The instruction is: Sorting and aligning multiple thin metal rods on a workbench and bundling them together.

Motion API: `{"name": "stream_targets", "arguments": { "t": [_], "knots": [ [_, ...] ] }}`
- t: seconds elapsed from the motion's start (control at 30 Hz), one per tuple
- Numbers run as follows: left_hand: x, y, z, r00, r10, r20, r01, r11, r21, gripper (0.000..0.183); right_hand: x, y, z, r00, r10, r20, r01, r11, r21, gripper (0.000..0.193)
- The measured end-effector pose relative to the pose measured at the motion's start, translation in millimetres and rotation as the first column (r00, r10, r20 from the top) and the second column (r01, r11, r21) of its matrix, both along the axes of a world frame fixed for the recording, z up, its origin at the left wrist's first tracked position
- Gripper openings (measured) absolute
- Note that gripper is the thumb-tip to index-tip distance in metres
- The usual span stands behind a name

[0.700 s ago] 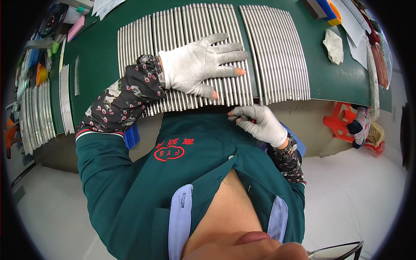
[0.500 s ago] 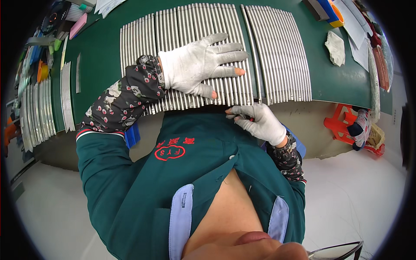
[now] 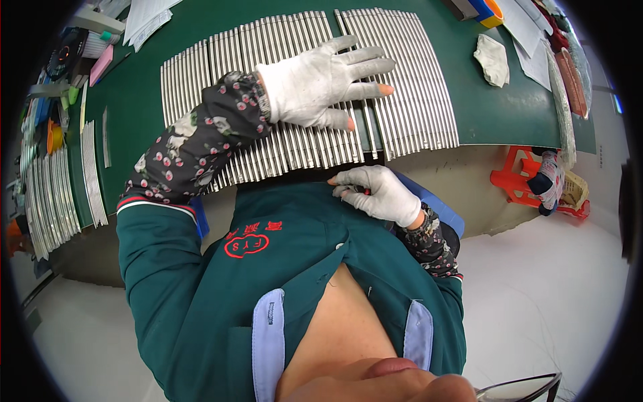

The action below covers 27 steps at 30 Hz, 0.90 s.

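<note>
My left hand (image 3: 305,87), in a white glove with the thumb and one fingertip bare, lies flat with fingers spread across slim silvery metal strips (image 3: 268,47). Its fingertips reach over a narrow gap onto the right-hand group of strips (image 3: 408,87). One lone strip (image 3: 368,130) lies in that gap, partly under the fingers. Below the table's near edge, close to my front, my right hand (image 3: 385,197) is gloved with fingers curled together. Something small, dark and reddish shows at its fingers, too hidden to name.
More metal strips (image 3: 50,201) lie at the left end of the green table (image 3: 492,117). A crumpled white cloth (image 3: 492,60) and a tape roll (image 3: 494,12) are at the right. A red plastic stool (image 3: 512,177) stands below, and a blue seat (image 3: 439,211) behind my right arm.
The whole view has shifted, so the table appears further left. My left hand has slid rightward over the strips, its fingers now crossing the gap. My right hand stays curled near my front.
</note>
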<state>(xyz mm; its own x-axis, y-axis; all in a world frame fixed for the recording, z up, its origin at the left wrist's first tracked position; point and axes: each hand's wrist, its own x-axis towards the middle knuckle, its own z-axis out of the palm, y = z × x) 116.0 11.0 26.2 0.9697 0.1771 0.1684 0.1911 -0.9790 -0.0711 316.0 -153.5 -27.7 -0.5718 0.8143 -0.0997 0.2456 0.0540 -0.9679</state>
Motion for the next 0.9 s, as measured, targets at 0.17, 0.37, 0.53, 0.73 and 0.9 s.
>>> {"name": "stream_targets", "arguments": {
  "t": [0.17, 0.37, 0.53, 0.73, 0.9],
  "knots": [
    [41.9, 16.1, -20.8, 0.997, -0.031, -0.072, 0.027, 0.998, -0.054, 0.081, 39.3, 4.6, 6.7, 0.996, -0.073, 0.043, 0.075, 0.996, -0.038, 0.022],
    [9.6, 22.4, -37.8, 0.997, -0.043, -0.071, 0.04, 0.998, -0.054, 0.083, 41.9, 19.5, 0.2, 0.977, -0.197, 0.082, 0.202, 0.978, -0.059, 0.019],
    [24.8, 25.9, -39.6, 0.995, -0.025, -0.095, 0.021, 0.999, -0.047, 0.085, 58.4, 36.4, 0.6, 0.99, -0.113, 0.08, 0.11, 0.993, 0.04, 0.02],
    [61.2, 34.6, -41.4, 0.992, -0.034, -0.119, 0.024, 0.996, -0.084, 0.085, 90.6, 48.8, -0.9, 0.991, -0.11, 0.077, 0.114, 0.992, -0.059, 0.019],
    [68.5, 34.5, -46.1, 0.993, -0.024, -0.12, 0.017, 0.998, -0.066, 0.084, 100.0, 49.0, -5.4, 0.99, -0.11, 0.086, 0.112, 0.994, -0.016, 0.018]
  ]
}}
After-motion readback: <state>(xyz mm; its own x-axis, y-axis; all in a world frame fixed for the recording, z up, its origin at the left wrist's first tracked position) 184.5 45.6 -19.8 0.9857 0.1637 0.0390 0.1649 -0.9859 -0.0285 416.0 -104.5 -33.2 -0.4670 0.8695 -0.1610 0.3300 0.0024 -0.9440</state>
